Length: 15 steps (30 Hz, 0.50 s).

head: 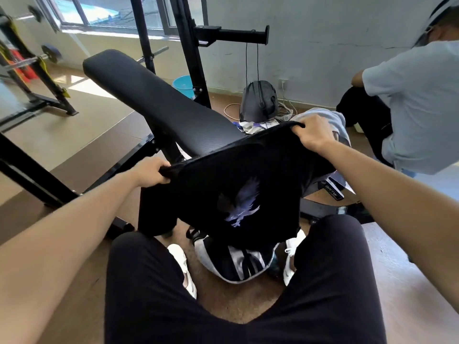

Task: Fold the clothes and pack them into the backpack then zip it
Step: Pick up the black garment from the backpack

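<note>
I hold a black T-shirt [236,184] with a pale purple eagle print stretched out in front of me, above my knees. My left hand [149,173] grips its left top corner. Gripping the right top corner, further away, is my right hand [314,132]. The shirt hangs down over the near end of the black weight bench [154,100]. On the floor between my feet lies a black and grey backpack [238,264], partly hidden by the shirt. Grey clothing [323,117] lies on the bench behind my right hand.
A second dark backpack [259,100] leans against the far wall beside cables. A person in a pale shirt [417,103] sits at the right. A blue bucket [183,85] and the black rack uprights [191,58] stand behind the bench. Barbell stands are at the far left.
</note>
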Each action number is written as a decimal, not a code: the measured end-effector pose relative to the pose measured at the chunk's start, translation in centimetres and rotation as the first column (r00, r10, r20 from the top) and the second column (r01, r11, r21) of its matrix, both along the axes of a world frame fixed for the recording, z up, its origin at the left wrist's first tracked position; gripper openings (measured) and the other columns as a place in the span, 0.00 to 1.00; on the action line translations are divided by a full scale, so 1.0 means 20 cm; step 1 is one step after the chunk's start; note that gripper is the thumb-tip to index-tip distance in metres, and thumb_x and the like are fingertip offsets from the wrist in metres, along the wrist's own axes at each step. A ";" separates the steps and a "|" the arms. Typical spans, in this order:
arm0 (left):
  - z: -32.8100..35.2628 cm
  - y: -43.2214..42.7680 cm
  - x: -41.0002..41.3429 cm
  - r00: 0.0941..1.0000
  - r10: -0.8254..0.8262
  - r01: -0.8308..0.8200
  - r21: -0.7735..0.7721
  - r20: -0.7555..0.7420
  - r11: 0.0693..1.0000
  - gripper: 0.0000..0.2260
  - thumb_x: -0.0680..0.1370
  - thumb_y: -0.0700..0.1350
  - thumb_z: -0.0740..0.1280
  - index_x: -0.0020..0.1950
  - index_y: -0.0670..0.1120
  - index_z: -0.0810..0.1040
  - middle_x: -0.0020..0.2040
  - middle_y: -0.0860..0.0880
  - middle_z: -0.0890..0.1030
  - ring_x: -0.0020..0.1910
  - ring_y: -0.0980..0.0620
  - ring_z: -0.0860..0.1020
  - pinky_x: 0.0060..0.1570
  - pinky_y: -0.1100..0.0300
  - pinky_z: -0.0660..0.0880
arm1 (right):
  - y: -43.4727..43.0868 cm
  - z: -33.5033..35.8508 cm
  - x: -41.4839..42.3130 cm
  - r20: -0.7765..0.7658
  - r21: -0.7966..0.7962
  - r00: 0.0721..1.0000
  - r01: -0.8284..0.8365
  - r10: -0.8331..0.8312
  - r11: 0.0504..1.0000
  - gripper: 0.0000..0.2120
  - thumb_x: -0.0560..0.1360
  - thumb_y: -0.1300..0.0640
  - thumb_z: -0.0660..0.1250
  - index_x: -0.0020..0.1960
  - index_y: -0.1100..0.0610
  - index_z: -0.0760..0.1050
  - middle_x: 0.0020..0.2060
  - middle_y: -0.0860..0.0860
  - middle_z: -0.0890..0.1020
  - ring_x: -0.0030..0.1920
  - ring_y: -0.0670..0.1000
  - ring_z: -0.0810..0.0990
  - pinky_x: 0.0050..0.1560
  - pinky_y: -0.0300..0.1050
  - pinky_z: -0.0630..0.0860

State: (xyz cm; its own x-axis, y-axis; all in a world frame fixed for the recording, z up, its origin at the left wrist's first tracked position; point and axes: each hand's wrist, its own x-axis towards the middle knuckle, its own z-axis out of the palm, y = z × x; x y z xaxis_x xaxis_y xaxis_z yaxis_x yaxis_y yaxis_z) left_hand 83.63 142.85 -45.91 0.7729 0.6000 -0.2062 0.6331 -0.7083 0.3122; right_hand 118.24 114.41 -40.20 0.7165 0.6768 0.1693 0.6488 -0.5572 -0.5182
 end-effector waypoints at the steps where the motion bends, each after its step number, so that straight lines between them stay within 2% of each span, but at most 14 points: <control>1: 0.00 0.04 -0.01 0.998 0.054 -0.054 0.039 0.008 0.998 0.08 0.75 0.44 0.76 0.41 0.54 0.80 0.39 0.50 0.80 0.44 0.48 0.79 0.45 0.56 0.71 | 0.00 -0.01 0.00 0.003 0.005 1.000 -0.006 0.006 1.000 0.13 0.79 0.52 0.64 0.51 0.59 0.84 0.49 0.59 0.85 0.54 0.62 0.80 0.52 0.52 0.75; 3: 0.00 0.11 -0.03 0.977 0.199 -0.203 0.047 0.080 0.978 0.10 0.78 0.51 0.73 0.37 0.56 0.80 0.35 0.52 0.78 0.41 0.45 0.79 0.43 0.54 0.72 | -0.01 -0.02 0.00 0.010 -0.002 1.000 0.009 -0.009 1.000 0.15 0.80 0.53 0.63 0.51 0.62 0.83 0.48 0.61 0.84 0.53 0.63 0.80 0.49 0.51 0.73; 5: -0.01 0.13 -0.03 0.893 0.375 -0.371 -0.065 0.250 0.926 0.09 0.80 0.51 0.70 0.39 0.54 0.83 0.33 0.52 0.76 0.38 0.46 0.77 0.40 0.54 0.71 | -0.03 -0.03 0.01 0.040 0.008 0.999 0.011 -0.011 1.000 0.15 0.81 0.54 0.62 0.50 0.65 0.82 0.47 0.63 0.84 0.52 0.64 0.80 0.45 0.49 0.68; 7: 0.02 0.12 -0.01 0.756 0.509 -0.465 -0.211 0.412 0.860 0.10 0.80 0.52 0.69 0.40 0.52 0.83 0.35 0.50 0.78 0.38 0.48 0.75 0.38 0.55 0.70 | -0.04 -0.02 0.01 0.069 -0.006 0.997 -0.015 0.015 1.000 0.16 0.82 0.54 0.62 0.48 0.66 0.82 0.46 0.63 0.84 0.51 0.63 0.80 0.44 0.49 0.66; 9: 0.10 0.08 0.03 0.584 0.637 -0.501 -0.395 0.503 0.770 0.13 0.78 0.58 0.68 0.43 0.51 0.84 0.40 0.48 0.82 0.42 0.47 0.79 0.44 0.54 0.76 | -0.04 -0.01 0.02 0.099 -0.034 0.993 -0.053 0.057 0.998 0.17 0.82 0.53 0.62 0.47 0.65 0.81 0.46 0.63 0.84 0.51 0.63 0.81 0.44 0.50 0.68; 11: 0.22 0.06 0.06 0.483 0.663 -0.511 -0.430 0.572 0.744 0.16 0.77 0.60 0.66 0.43 0.48 0.84 0.42 0.48 0.83 0.45 0.46 0.80 0.48 0.51 0.77 | -0.03 0.04 0.02 0.116 -0.035 0.991 -0.068 0.071 0.997 0.22 0.82 0.49 0.58 0.47 0.65 0.80 0.48 0.64 0.84 0.52 0.65 0.81 0.48 0.54 0.73; 13: 0.36 0.03 0.08 0.446 0.633 -0.524 -0.389 0.633 0.758 0.15 0.78 0.58 0.66 0.39 0.49 0.81 0.39 0.49 0.81 0.45 0.47 0.79 0.47 0.52 0.75 | -0.02 0.12 0.02 0.124 0.018 0.992 -0.004 0.002 1.000 0.24 0.83 0.49 0.55 0.49 0.67 0.80 0.52 0.68 0.82 0.54 0.68 0.79 0.52 0.57 0.73; 14: 0.42 0.00 0.09 0.455 0.613 -0.515 -0.370 0.646 0.773 0.15 0.78 0.58 0.66 0.38 0.50 0.80 0.38 0.50 0.80 0.45 0.48 0.79 0.47 0.53 0.74 | -0.02 0.15 0.02 0.112 0.054 0.992 0.054 -0.060 0.997 0.23 0.84 0.50 0.55 0.52 0.68 0.79 0.54 0.70 0.81 0.57 0.69 0.78 0.53 0.56 0.71; 15: 0.47 -0.02 0.09 0.508 0.582 -0.517 -0.316 0.635 0.796 0.17 0.79 0.60 0.67 0.39 0.49 0.79 0.38 0.50 0.80 0.43 0.49 0.78 0.45 0.54 0.73 | -0.02 0.18 0.03 0.100 0.072 0.989 0.107 -0.114 0.992 0.22 0.85 0.51 0.55 0.56 0.68 0.79 0.57 0.70 0.80 0.59 0.70 0.77 0.54 0.56 0.71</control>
